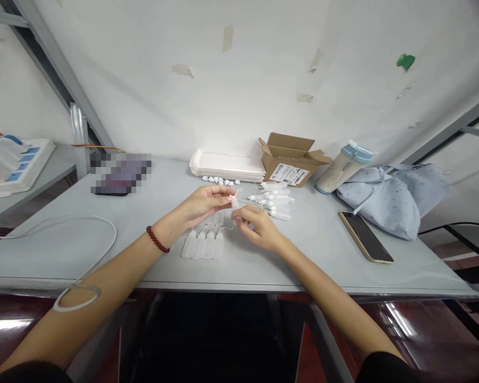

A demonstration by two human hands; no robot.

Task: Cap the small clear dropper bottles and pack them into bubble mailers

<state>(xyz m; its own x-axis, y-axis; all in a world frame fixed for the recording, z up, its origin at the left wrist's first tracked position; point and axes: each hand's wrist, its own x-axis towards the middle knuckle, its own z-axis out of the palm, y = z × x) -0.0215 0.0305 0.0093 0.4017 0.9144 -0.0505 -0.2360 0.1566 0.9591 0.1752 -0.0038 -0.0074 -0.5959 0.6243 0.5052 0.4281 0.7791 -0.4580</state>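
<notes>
My left hand (205,205) has its thumb and fingers closed on a small whitish translucent bottle (234,203), level with the middle of the table. A short white cord end sticks up by its top. Close against the bottle's lower part is my right hand (255,226), its fingers curled in; whether they grip it too is hard to make out. Several similar flat bottles (201,244) with white cords lie side by side below my left hand. Beyond my right hand lies a looser group of corded bottles (277,200). Small white caps (219,181) sit in a cluster behind my hands.
At the back stand a stack of white trays (227,164) and an open cardboard box (289,165). A tumbler (343,167), a light-blue cloth bag (383,197) and a phone (366,236) are on the right. A white cable (114,239) loops over the left side.
</notes>
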